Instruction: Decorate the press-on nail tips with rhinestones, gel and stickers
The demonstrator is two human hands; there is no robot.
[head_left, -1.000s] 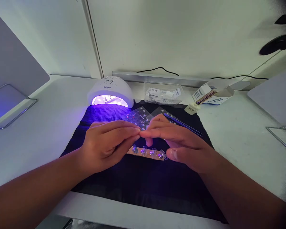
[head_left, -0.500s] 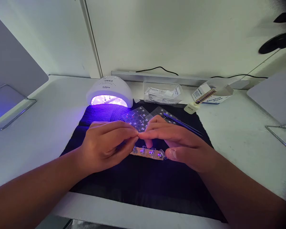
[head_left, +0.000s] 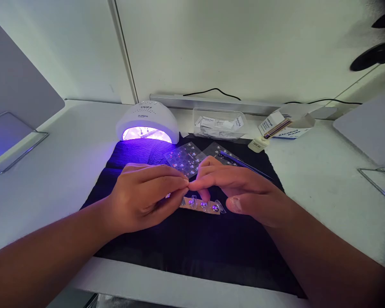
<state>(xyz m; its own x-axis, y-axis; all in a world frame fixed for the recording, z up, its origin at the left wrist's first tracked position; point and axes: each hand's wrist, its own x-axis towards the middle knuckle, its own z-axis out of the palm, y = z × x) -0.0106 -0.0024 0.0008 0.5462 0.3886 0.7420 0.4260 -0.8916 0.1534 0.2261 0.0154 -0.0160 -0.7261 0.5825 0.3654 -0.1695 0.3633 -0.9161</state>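
Left hand (head_left: 141, 196) and right hand (head_left: 240, 192) fingertips meeting above nail-tip strip (head_left: 201, 204) on black mat (head_left: 192, 244); fingers narrow, pinched item too small to tell. Sticker sheets (head_left: 182, 158), lit lamp (head_left: 147, 122) behind.

mat (head_left: 192, 252) on table (head_left: 67, 167) | lamp (head_left: 147, 122) at mat's far-left edge | sticker sheets (head_left: 184, 158) betw. lamp & hands | nail strip (head_left: 203, 205) on mat under fingertips | left hand (head_left: 141, 201) L of right hand (head_left: 244, 192), tips touching | tweezers (head_left: 244, 164) behind R hand | tub (head_left: 218, 124) R of lamp | box (head_left: 287, 126) R of tub
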